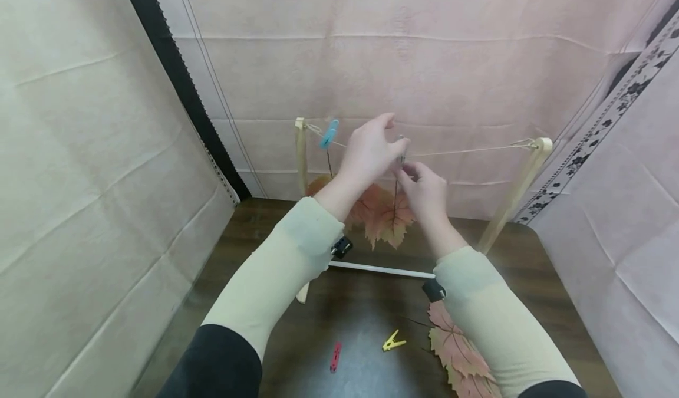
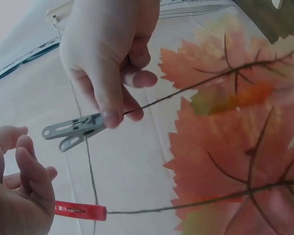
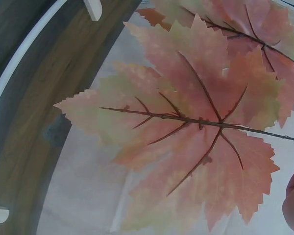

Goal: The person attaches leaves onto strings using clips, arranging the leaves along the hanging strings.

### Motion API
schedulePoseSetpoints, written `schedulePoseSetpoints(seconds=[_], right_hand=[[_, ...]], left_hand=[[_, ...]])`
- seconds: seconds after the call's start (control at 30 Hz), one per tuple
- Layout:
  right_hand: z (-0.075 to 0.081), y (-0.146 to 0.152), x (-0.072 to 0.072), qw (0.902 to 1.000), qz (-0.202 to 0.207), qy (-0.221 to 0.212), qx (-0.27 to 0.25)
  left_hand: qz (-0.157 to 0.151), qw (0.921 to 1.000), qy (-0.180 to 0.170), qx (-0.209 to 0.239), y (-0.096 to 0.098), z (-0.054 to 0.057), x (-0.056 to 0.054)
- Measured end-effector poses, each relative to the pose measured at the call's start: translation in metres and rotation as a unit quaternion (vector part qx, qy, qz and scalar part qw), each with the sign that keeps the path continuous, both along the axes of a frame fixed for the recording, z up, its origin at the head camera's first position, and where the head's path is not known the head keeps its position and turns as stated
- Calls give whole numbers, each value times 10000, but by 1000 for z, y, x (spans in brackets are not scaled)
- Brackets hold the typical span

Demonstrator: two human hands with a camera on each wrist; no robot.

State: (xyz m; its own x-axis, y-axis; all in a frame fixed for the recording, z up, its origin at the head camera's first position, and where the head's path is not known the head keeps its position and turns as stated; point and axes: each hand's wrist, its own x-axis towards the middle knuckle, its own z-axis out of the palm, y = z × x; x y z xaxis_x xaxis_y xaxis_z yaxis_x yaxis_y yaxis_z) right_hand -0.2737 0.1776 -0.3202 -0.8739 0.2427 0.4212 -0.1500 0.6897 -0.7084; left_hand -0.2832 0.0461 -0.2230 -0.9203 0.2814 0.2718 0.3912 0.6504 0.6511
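A grey clothespin (image 2: 76,128) sits on a thin cord (image 2: 90,169), its jaw end at the stem of an artificial autumn leaf (image 3: 196,122). My right hand (image 1: 426,193) pinches that stem between thumb and fingers, right at the clothespin's tip. Close to the clothespin's handles is my left hand (image 1: 373,150); its fingers are loosely bent and hold nothing in the left wrist view. Beside it, a red clothespin (image 2: 83,211) on the cord grips another leaf's stem. Farther left, a blue clothespin (image 1: 329,134) clips a leaf stem to the cord.
Two pale wooden posts (image 1: 513,197) carry the cord above a dark wood table (image 1: 286,351). A white rod (image 1: 382,270) runs low between them. On the table lie a red clothespin (image 1: 336,357), a yellow clothespin (image 1: 394,341) and more leaves (image 1: 461,354), partly under my right sleeve.
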Motion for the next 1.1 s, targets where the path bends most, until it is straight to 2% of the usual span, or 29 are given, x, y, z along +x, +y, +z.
schedulePoseSetpoints(seconds=[0.27, 0.47, 0.6, 0.83, 1.1], right_hand=[[-8, 9, 8, 9997, 180, -96, -147], [-16, 17, 17, 9982, 110, 57, -582], [-23, 23, 24, 9958, -39, 381, -828], [-39, 32, 35, 9909, -267, 607, -1169], [-56, 37, 46, 9910, -379, 315, -1244]], left_hand=[[-169, 9982, 204, 537, -13, -11, 7], [-297, 9920, 180, 1211, -23, -27, 14], [-351, 9848, 129, 1696, -33, -42, 18], [-532, 9684, -281, 2422, -51, -74, 26], [-395, 9687, -227, 2440, -63, -104, 28]])
